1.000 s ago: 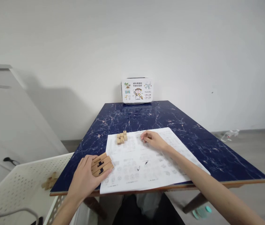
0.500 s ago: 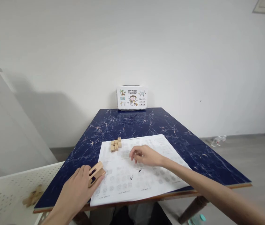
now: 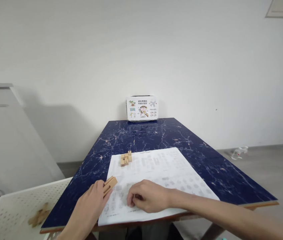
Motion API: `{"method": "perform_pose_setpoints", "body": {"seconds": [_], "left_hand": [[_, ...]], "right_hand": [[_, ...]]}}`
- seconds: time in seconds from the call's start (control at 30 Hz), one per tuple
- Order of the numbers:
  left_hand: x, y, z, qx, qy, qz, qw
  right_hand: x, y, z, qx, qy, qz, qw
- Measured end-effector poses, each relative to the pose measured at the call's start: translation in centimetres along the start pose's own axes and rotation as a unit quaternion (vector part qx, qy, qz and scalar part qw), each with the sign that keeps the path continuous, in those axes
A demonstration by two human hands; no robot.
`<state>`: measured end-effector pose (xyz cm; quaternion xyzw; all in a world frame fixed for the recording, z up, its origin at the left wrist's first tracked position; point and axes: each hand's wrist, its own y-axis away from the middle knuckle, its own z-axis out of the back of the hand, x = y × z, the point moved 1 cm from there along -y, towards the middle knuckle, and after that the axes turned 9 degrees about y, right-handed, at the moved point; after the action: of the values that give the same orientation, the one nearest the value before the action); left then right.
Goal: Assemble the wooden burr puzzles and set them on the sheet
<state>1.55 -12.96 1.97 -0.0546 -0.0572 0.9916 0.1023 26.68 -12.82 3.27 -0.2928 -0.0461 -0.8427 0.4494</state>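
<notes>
My left hand (image 3: 92, 201) rests at the near left of the blue marble table (image 3: 206, 166) and grips a notched wooden puzzle piece (image 3: 110, 185) that sticks out past my fingers. My right hand (image 3: 148, 199) lies on the white printed sheet (image 3: 161, 170) just right of that piece, fingers curled down onto the paper; what is under them is hidden. A small assembled cluster of wooden blocks (image 3: 125, 158) sits on the sheet's far left corner, away from both hands.
A printed cartoon box (image 3: 142, 108) stands at the table's far edge against the wall. A white perforated basket (image 3: 8, 210) at the lower left holds more wooden pieces (image 3: 38, 218). A white cabinet stands left. A crumpled plastic bottle (image 3: 239, 152) lies on the floor at right.
My right hand has drawn back from the middle of the sheet to its near edge, close to my left hand. The wooden piece in my left hand has turned and shows less.
</notes>
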Motion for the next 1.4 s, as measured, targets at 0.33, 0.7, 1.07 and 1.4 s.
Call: {"method": "perform_pose_setpoints", "body": {"seconds": [0.33,0.7,1.07,1.4], "left_hand": [[1.8,-1.7,0.8,0.015,0.108,0.016,0.994],[1.4,-4.9,1.9,-0.016,0.419,-0.002,0.908],[-9.5,-9.3,2.5,0.154,0.725,0.021,0.671],[-11.1,-12.6,-1.7,0.252,0.697,-0.034,0.67]], "right_hand": [[-0.8,-0.7,-0.8,-0.023,-0.12,-0.055,0.991],[-2.0,-1.7,-0.1,0.033,-0.32,-0.122,0.939],[-3.5,-0.4,3.9,-0.116,-0.384,-0.148,0.904],[-10.3,1.8,5.3,-0.34,-0.413,-0.212,0.818]]}}
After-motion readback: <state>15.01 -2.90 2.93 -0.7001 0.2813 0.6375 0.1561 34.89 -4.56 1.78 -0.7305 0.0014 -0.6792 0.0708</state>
